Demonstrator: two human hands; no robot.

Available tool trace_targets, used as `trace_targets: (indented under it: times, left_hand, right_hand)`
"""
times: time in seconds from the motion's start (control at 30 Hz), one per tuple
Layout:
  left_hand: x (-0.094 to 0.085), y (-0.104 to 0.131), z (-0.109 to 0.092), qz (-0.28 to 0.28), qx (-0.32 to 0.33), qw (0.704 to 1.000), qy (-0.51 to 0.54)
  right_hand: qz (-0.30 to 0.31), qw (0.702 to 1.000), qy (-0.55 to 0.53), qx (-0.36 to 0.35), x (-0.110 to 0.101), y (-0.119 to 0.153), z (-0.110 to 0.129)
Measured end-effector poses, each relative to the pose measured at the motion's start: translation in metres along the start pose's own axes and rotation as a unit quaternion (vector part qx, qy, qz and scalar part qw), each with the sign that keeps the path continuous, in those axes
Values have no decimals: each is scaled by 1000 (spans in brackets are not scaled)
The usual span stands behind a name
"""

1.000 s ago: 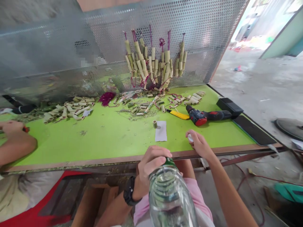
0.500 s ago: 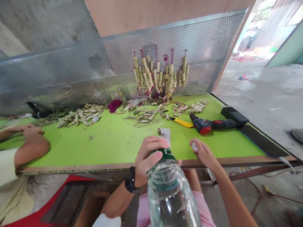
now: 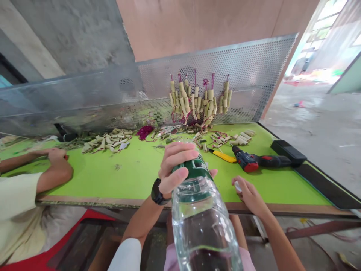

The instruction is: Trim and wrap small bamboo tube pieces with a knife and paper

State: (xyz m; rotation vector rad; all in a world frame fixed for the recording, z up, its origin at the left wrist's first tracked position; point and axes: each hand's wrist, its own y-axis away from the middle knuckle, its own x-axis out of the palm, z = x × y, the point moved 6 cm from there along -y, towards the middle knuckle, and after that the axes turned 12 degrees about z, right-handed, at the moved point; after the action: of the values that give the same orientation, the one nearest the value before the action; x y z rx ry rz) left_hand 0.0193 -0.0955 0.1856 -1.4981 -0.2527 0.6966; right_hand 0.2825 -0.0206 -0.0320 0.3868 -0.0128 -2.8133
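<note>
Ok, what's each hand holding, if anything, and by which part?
Left hand: clear plastic bottle, gripped around its green label. Right hand: small white piece, likely a cap, pinched; exact contact point unclear.

the knife (image 3: 224, 156) lies on the table (image 3: 135, 180) between the bottle (image 3: 203, 212) and the drill (image 3: 248, 164), before the panel (image 3: 248, 67).

A black watch (image 3: 158, 192) with a dark face and strap rings the left wrist, toward seven o'clock. Farther out at seven, a plain white sleeve (image 3: 126, 256) wraps that arm. Pale pink cloth (image 3: 170, 259) covers the lap, near six. The right forearm (image 3: 278, 229) is bare.
</note>
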Motion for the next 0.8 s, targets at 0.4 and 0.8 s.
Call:
trace_targets:
  times: [0.4, 0.8]
  left_hand:
    - [-16, -35, 2, -130, 149, 979, -49]
    - [-17, -51, -2, -167, 159, 971, -65]
  right_hand:
    - [0, 1000, -2, 10, 0, 0, 1]
    - [-4, 1000, -2, 12, 0, -1, 1]
